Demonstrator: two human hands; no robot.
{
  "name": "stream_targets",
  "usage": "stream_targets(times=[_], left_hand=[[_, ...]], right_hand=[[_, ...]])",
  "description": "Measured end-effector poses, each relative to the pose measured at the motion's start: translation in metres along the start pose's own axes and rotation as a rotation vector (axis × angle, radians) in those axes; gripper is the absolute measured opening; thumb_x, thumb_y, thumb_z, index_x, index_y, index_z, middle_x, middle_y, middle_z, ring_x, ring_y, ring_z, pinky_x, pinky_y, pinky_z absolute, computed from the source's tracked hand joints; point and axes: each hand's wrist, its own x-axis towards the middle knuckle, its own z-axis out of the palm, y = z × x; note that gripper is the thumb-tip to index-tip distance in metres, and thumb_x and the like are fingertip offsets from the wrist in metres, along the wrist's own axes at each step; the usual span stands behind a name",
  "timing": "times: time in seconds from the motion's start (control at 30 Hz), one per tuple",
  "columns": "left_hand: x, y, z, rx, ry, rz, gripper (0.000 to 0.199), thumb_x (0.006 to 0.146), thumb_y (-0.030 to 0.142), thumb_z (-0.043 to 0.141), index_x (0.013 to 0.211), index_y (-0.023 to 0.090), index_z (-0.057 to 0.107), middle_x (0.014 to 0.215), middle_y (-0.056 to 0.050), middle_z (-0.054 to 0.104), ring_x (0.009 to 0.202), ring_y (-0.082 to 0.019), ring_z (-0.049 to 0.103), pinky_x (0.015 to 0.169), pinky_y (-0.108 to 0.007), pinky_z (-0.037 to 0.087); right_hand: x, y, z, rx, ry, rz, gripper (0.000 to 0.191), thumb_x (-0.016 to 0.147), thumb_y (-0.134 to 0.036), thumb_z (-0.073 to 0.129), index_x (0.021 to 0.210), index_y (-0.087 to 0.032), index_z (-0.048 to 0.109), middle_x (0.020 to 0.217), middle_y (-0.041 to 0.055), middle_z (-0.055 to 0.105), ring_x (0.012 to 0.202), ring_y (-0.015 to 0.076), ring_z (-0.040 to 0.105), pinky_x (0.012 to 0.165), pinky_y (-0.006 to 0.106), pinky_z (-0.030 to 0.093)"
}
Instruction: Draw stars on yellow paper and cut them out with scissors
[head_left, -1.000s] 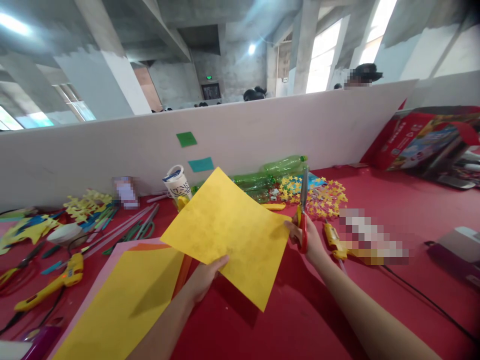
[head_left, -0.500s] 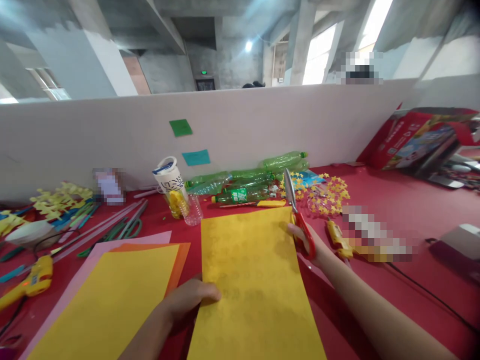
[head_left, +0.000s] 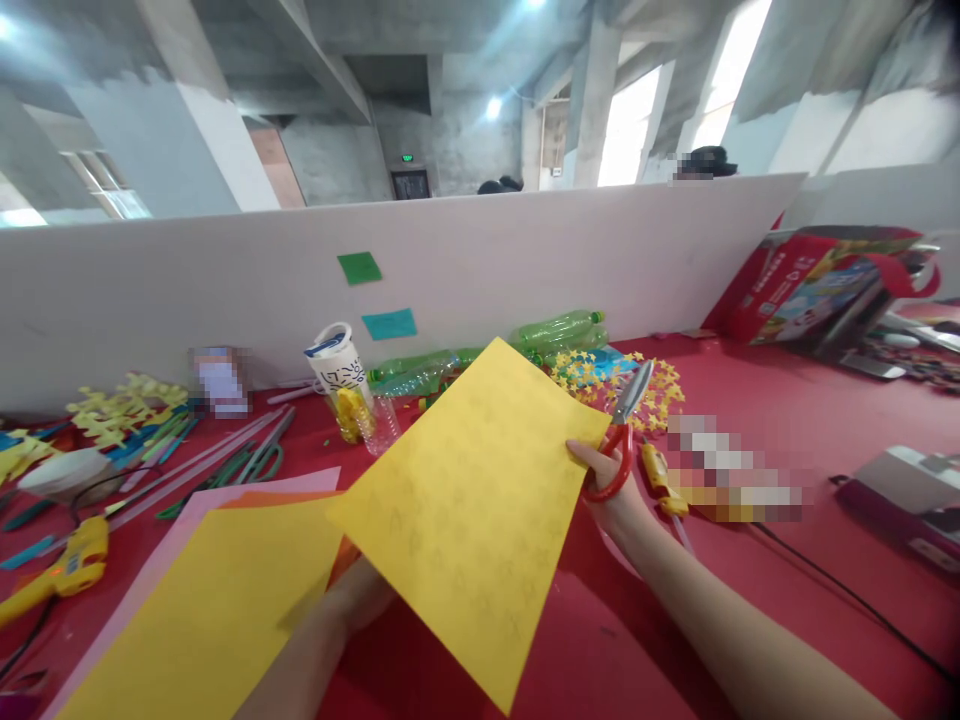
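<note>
A yellow sheet of paper (head_left: 465, 500) with faint printed shapes is tilted above the red table, its corners pointing up, down and to the sides. My right hand (head_left: 611, 495) grips red-handled scissors (head_left: 621, 440), and its thumb presses the sheet's right corner. The scissor blades point up and away, slightly apart from the paper's edge. My left hand (head_left: 367, 595) is beneath the sheet's left side, its fingers hidden by the paper. Beside it lies a stack of yellow paper (head_left: 217, 590) over orange and pink sheets.
Yellow glue guns (head_left: 79, 560) (head_left: 661, 478) lie at left and right. Green plastic bottles (head_left: 559, 330), yellow paper stars (head_left: 660, 385) and a white cup (head_left: 337, 362) stand or lie near the white partition (head_left: 480, 250). Green scissors (head_left: 255, 465) rest at left.
The yellow sheet has turned from nearly upright to a diamond-like slant. My left hand has slipped from its edge to underneath. The scissors have swung rightward, with my right hand still holding them.
</note>
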Motion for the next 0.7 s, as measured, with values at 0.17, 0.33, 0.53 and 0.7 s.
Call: stream_targets(times=[0.17, 0.33, 0.53, 0.7], left_hand=[[-0.014, -0.009, 0.012, -0.046, -0.495, -0.167, 0.060, 0.044, 0.034, 0.086, 0.099, 0.016, 0.070, 0.111, -0.015, 0.066, 0.114, -0.042, 0.050, 0.097, -0.052, 0.037], [0.002, -0.016, 0.019, -0.035, -0.158, 0.018, 0.045, 0.078, 0.034, 0.064, 0.121, 0.022, 0.058, 0.126, -0.007, 0.058, 0.121, -0.029, 0.048, 0.105, -0.043, 0.033], [0.011, -0.011, 0.001, 0.116, -0.129, -0.011, 0.051, 0.075, 0.026, 0.067, 0.125, 0.021, 0.054, 0.126, -0.008, 0.057, 0.117, -0.029, 0.052, 0.101, -0.043, 0.038], [0.010, -0.007, -0.006, 0.068, -0.267, -0.155, 0.044, 0.070, 0.019, 0.071, 0.113, 0.013, 0.063, 0.117, -0.013, 0.063, 0.107, -0.035, 0.058, 0.092, -0.045, 0.045]], right_hand=[[-0.009, 0.004, 0.007, -0.039, 0.068, -0.091, 0.026, 0.069, -0.030, 0.069, 0.090, -0.018, 0.062, 0.089, 0.0042, 0.070, 0.075, 0.0215, 0.065, 0.061, 0.030, 0.050], [-0.019, 0.004, 0.010, -0.128, 0.054, -0.131, 0.019, 0.071, -0.032, 0.068, 0.077, -0.019, 0.056, 0.062, -0.0019, 0.062, 0.056, 0.0145, 0.059, 0.050, 0.024, 0.044], [0.003, 0.006, -0.008, -0.239, 0.000, -0.127, 0.025, 0.072, -0.035, 0.066, 0.074, -0.021, 0.046, 0.049, -0.0072, 0.048, 0.039, 0.0089, 0.043, 0.038, 0.020, 0.031], [0.022, 0.012, -0.021, -0.357, -0.003, -0.116, 0.033, 0.064, -0.036, 0.071, 0.069, -0.021, 0.042, 0.049, -0.0090, 0.042, 0.038, 0.0087, 0.040, 0.036, 0.020, 0.030]])
